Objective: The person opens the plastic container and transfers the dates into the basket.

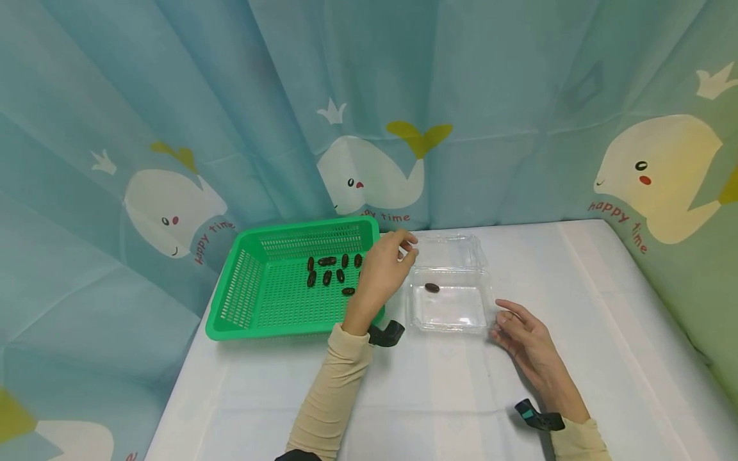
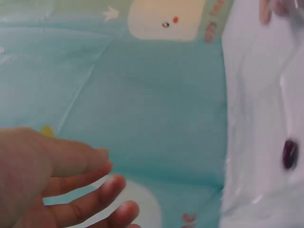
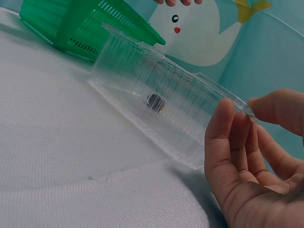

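My left hand (image 1: 383, 272) is raised over the gap between the green basket (image 1: 254, 332) and the clear plastic box (image 1: 452, 329). Its fingers are loosely bent, with nothing visible between them in the left wrist view. At the box's right side, my right hand (image 3: 259, 175) pinches the rim corner between thumb and fingers. The hinged lid (image 1: 446, 251) lies folded back behind the box. One dark oval date (image 1: 432, 288) rests inside, toward the left wall. Several similar dates (image 1: 327, 278) lie on the basket's floor, some perhaps hidden by the left hand.
A white cloth (image 1: 438, 403) covers the table under the basket and box. Behind them hangs a blue-green curtain (image 1: 484, 96) with whale prints, meeting the table's back edge. Black wrist bands (image 1: 387, 334) are on both arms.
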Action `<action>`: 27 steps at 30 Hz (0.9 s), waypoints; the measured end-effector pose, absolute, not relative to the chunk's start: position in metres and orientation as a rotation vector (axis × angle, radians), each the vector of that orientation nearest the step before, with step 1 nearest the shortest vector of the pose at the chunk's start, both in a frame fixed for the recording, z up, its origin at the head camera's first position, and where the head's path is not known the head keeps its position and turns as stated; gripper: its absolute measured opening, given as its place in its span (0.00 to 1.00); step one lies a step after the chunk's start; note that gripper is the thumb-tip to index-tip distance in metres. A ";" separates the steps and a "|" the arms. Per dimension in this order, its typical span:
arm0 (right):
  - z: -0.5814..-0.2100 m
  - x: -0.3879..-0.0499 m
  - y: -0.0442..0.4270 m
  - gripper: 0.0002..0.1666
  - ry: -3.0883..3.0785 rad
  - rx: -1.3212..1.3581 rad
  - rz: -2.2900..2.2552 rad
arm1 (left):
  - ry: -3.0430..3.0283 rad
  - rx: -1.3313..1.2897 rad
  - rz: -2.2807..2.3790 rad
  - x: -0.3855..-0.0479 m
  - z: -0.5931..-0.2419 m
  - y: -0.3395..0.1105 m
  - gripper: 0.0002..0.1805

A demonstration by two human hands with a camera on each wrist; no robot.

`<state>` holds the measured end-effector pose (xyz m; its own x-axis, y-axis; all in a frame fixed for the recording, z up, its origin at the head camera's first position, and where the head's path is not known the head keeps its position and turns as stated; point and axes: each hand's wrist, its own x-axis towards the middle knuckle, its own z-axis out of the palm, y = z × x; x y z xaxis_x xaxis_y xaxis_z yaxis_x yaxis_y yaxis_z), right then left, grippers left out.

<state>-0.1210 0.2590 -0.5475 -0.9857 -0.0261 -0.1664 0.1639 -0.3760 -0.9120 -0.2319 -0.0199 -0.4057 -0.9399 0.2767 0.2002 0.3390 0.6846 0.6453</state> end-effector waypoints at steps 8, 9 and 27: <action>-0.547 -0.122 0.259 0.20 1.693 0.202 -2.507 | -2.679 -0.394 -1.334 -0.215 -0.432 0.005 0.10; -0.547 -0.122 0.259 0.21 1.692 0.200 -2.508 | -2.664 -0.385 -1.367 -0.212 -0.435 0.008 0.10; -0.548 -0.122 0.260 0.21 1.673 0.169 -2.524 | -2.609 -0.424 -0.859 -0.197 -0.502 0.027 0.07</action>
<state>-0.1220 0.2597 -0.5485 -0.9879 -0.0291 -0.1522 0.1515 -0.3875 -0.9093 -0.1973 0.0272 -0.5018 -0.8900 0.1676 0.4240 0.3868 0.7699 0.5075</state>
